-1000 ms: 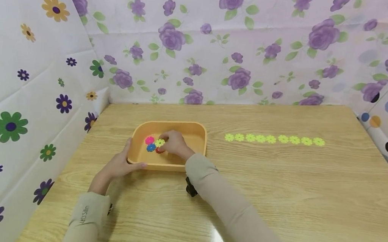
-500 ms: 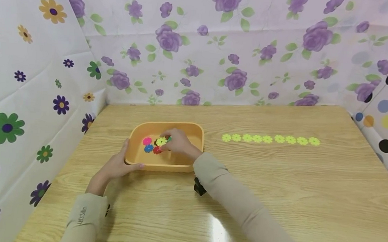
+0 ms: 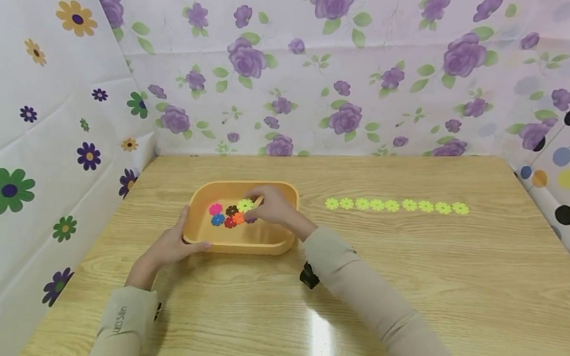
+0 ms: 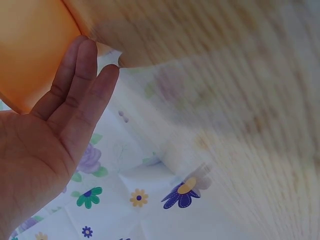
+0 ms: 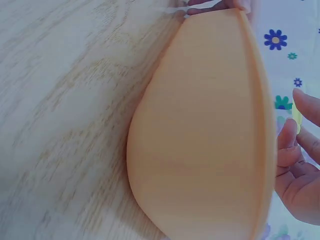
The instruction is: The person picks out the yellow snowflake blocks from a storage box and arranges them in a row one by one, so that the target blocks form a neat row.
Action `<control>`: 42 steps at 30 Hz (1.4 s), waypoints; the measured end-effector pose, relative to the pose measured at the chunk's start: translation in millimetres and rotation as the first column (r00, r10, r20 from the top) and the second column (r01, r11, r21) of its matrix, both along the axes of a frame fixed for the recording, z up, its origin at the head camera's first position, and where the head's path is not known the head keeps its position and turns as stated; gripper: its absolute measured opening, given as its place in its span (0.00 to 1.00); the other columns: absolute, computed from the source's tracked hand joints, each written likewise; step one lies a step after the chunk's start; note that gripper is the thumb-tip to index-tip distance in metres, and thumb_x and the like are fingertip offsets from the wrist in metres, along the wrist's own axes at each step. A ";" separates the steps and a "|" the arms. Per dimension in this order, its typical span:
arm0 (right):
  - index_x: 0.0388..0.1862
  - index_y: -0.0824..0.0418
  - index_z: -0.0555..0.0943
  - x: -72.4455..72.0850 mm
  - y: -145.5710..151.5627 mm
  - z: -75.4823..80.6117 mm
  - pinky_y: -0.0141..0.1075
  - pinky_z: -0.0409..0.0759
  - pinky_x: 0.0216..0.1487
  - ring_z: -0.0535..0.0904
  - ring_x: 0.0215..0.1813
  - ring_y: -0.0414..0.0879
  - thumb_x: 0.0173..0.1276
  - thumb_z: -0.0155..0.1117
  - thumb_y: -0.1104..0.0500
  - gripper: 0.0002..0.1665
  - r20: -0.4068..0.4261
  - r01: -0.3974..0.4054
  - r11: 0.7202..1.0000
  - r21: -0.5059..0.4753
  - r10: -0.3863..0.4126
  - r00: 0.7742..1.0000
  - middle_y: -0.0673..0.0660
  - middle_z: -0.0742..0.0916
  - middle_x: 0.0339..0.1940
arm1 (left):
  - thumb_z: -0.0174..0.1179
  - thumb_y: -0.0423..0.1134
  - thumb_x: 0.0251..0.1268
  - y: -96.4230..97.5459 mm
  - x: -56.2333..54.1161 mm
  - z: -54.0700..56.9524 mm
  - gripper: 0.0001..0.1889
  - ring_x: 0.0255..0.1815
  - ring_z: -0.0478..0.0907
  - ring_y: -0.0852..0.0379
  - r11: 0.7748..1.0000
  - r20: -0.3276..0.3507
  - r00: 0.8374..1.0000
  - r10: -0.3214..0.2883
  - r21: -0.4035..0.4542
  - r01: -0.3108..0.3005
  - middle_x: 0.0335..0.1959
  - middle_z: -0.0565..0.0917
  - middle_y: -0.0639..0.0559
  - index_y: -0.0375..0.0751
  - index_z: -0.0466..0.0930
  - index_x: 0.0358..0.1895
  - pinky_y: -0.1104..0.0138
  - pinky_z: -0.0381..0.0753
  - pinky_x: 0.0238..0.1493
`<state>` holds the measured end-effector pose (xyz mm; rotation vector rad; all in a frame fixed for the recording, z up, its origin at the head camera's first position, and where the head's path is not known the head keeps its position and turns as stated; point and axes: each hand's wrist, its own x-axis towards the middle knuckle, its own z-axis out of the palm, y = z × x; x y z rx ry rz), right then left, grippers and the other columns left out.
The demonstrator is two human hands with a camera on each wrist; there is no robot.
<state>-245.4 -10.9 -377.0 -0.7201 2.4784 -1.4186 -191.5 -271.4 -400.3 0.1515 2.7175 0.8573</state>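
My left hand [image 3: 170,244] holds the left front corner of an orange plastic basin [image 3: 241,248], thumb along the front rim. In the left wrist view, its fingers [image 4: 75,85] lie along the basin's outer wall. Thumb and fingers of my right hand [image 3: 273,205] pinch a yellow-green flower-shaped disc [image 3: 245,205], held over the basin. Its edge [image 5: 298,115] shows between the fingertips in the right wrist view. Inside the basin lie pink [image 3: 215,209], blue [image 3: 218,219], brown [image 3: 232,211], red [image 3: 230,222] and orange discs [image 3: 239,218]; a purple disc [image 3: 251,219] is partly hidden by the right hand.
To the basin's right, several yellow-green discs [image 3: 376,205] lie in a row on the wooden table [image 3: 408,277], with a slightly wider gap in the middle. Flower-printed sheets [image 3: 293,78] stand behind and to the left. A black device [image 3: 309,276] sits below my right sleeve.
My right hand has lifted and drawn a little to the right with the yellow-green disc, and brown, orange and purple discs now show. My left hand stays on the basin.
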 end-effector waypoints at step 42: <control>0.53 0.65 0.77 17.0 129.4 4.3 0.38 0.78 0.35 0.78 0.33 0.51 0.53 0.70 0.61 0.26 -0.098 0.173 0.983 0.066 -0.166 0.981 0.61 0.80 0.44 | 0.62 0.62 0.49 -1.3 -0.8 -2.8 0.63 0.64 0.53 0.29 1.000 -0.015 1.000 -0.005 -0.007 0.005 0.67 0.46 0.23 0.37 0.21 0.69 0.43 0.52 0.62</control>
